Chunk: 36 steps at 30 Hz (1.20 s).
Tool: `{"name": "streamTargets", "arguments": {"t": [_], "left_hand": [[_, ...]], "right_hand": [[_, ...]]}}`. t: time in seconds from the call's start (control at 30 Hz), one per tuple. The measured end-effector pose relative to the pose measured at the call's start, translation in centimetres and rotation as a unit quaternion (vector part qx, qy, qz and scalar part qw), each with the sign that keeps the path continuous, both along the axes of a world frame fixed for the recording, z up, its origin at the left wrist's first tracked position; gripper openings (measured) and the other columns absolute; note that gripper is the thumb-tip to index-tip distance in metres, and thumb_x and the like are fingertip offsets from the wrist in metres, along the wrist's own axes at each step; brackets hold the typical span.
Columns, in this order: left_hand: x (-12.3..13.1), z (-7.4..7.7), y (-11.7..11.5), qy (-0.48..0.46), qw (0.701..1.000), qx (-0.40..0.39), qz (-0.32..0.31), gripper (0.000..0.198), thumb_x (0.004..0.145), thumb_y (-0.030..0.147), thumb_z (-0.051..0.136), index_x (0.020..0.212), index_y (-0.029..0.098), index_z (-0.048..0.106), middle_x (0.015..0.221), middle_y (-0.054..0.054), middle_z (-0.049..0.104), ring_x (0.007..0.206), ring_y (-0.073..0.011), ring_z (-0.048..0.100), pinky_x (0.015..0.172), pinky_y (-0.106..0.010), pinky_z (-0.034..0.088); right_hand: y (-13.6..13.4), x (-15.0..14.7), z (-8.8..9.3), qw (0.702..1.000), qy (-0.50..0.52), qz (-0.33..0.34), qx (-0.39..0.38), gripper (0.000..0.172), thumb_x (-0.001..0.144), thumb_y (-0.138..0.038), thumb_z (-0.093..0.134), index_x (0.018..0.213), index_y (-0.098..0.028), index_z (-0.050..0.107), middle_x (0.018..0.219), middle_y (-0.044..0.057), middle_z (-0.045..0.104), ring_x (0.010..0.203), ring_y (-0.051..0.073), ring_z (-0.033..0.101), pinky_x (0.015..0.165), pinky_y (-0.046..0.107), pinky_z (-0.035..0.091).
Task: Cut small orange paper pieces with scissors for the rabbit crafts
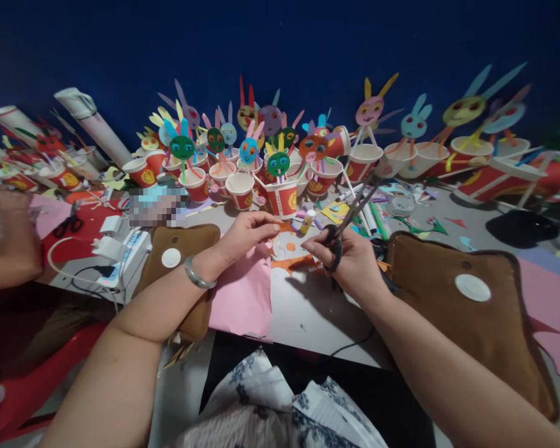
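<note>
right hand (352, 258): fingers curled round the scissors (350, 219) at the handles, blades tipped away, probably freeing the fingertips. left hand (238, 241): thumb and forefinger nearly together (can't tell if pinching anything), by pink paper (242, 305) on the surface (317, 323). cups (282, 198) behind, likely out of the way.

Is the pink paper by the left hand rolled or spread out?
Spread out: the pink paper lies as a flat sheet near the left hand.
</note>
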<state>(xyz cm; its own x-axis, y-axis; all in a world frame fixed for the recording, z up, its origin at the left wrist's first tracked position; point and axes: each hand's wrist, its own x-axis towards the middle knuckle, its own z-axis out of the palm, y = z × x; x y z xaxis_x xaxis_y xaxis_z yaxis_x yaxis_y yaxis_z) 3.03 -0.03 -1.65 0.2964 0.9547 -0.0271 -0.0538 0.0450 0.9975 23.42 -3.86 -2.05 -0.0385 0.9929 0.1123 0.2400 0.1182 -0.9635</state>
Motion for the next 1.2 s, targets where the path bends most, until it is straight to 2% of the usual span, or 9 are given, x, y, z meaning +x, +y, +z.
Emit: {"name": "streamTargets", "arguments": {"t": [0.1, 0.17, 0.47, 0.77, 0.93, 1.0, 1.1, 1.2], "left_hand": [[0.3, 0.3, -0.5, 0.014, 0.999, -0.006, -0.034, 0.021, 0.071, 0.027, 0.073, 0.082, 0.011, 0.066, 0.067, 0.001, 0.060, 0.057, -0.0060, 0.051, 0.054, -0.019, 0.041], [0.5, 0.3, -0.7, 0.027, 0.998, 0.001, -0.049, 0.023, 0.070, 0.029, 0.074, 0.079, 0.011, 0.064, 0.065, 0.001, 0.059, 0.055, -0.0060, 0.051, 0.053, -0.019, 0.040], [0.5, -0.2, -0.9, 0.038, 0.991, -0.009, -0.129, 0.027, 0.075, 0.036, 0.071, 0.078, 0.010, 0.064, 0.062, 0.000, 0.060, 0.053, -0.0069, 0.053, 0.052, -0.020, 0.041], [0.3, 0.6, -1.1, 0.042, 0.983, -0.042, -0.172, 0.029, 0.081, 0.038, 0.067, 0.077, 0.009, 0.065, 0.063, -0.003, 0.063, 0.056, -0.0082, 0.056, 0.053, -0.020, 0.042], [-0.1, 0.0, -0.9, 0.051, 0.966, -0.032, -0.253, 0.029, 0.079, 0.038, 0.070, 0.080, 0.009, 0.067, 0.072, -0.006, 0.066, 0.061, -0.0084, 0.056, 0.056, -0.020, 0.043], [-0.2, 0.0, -0.8, 0.064, 0.956, -0.028, -0.284, 0.029, 0.078, 0.038, 0.071, 0.080, 0.009, 0.068, 0.072, -0.006, 0.066, 0.063, -0.0090, 0.056, 0.058, -0.021, 0.044], [-0.2, 0.1, -0.8, 0.084, 0.949, -0.017, -0.304, 0.029, 0.079, 0.039, 0.069, 0.082, 0.010, 0.069, 0.070, -0.005, 0.063, 0.063, -0.0087, 0.055, 0.057, -0.020, 0.043], [-0.2, 0.2, -0.8, 0.084, 0.952, -0.018, -0.293, 0.032, 0.082, 0.043, 0.064, 0.082, 0.011, 0.066, 0.065, -0.002, 0.059, 0.057, -0.0070, 0.051, 0.052, -0.019, 0.040]], "right_hand": [[-0.1, -0.3, -0.5, 0.997, 0.034, 0.056, -0.027, 0.032, 0.067, -0.042, 0.079, 0.075, -0.019, 0.058, 0.065, -0.001, 0.064, 0.046, 0.011, 0.051, 0.043, 0.025, 0.038], [-0.2, -0.5, -0.7, 0.995, 0.057, 0.065, -0.041, 0.033, 0.065, -0.039, 0.081, 0.078, -0.019, 0.058, 0.066, -0.001, 0.064, 0.045, 0.012, 0.053, 0.043, 0.025, 0.039], [-0.5, -0.5, -0.5, 0.995, 0.087, 0.025, -0.047, 0.027, 0.069, -0.034, 0.077, 0.080, -0.018, 0.057, 0.062, -0.004, 0.057, 0.043, 0.007, 0.044, 0.040, 0.022, 0.032], [-0.5, -0.6, 0.0, 0.982, 0.166, 0.011, -0.085, 0.031, 0.067, -0.032, 0.079, 0.079, -0.020, 0.053, 0.064, -0.004, 0.057, 0.041, 0.005, 0.041, 0.037, 0.020, 0.031], [-0.7, -0.7, 0.1, 0.973, 0.207, 0.020, -0.100, 0.029, 0.067, -0.029, 0.078, 0.078, -0.021, 0.052, 0.066, -0.004, 0.057, 0.044, 0.008, 0.046, 0.040, 0.022, 0.041], [-0.8, -0.8, 0.3, 0.967, 0.225, 0.033, -0.113, 0.031, 0.066, -0.028, 0.077, 0.078, -0.022, 0.050, 0.066, -0.004, 0.057, 0.042, 0.007, 0.046, 0.038, 0.022, 0.040], [-0.7, -0.8, 0.3, 0.970, 0.210, 0.046, -0.110, 0.032, 0.064, -0.027, 0.078, 0.078, -0.021, 0.051, 0.066, -0.004, 0.059, 0.041, 0.007, 0.045, 0.037, 0.022, 0.037], [-0.6, -0.7, 0.1, 0.979, 0.172, 0.049, -0.102, 0.030, 0.063, -0.028, 0.078, 0.077, -0.020, 0.053, 0.065, -0.003, 0.059, 0.044, 0.009, 0.049, 0.039, 0.022, 0.038]]}}
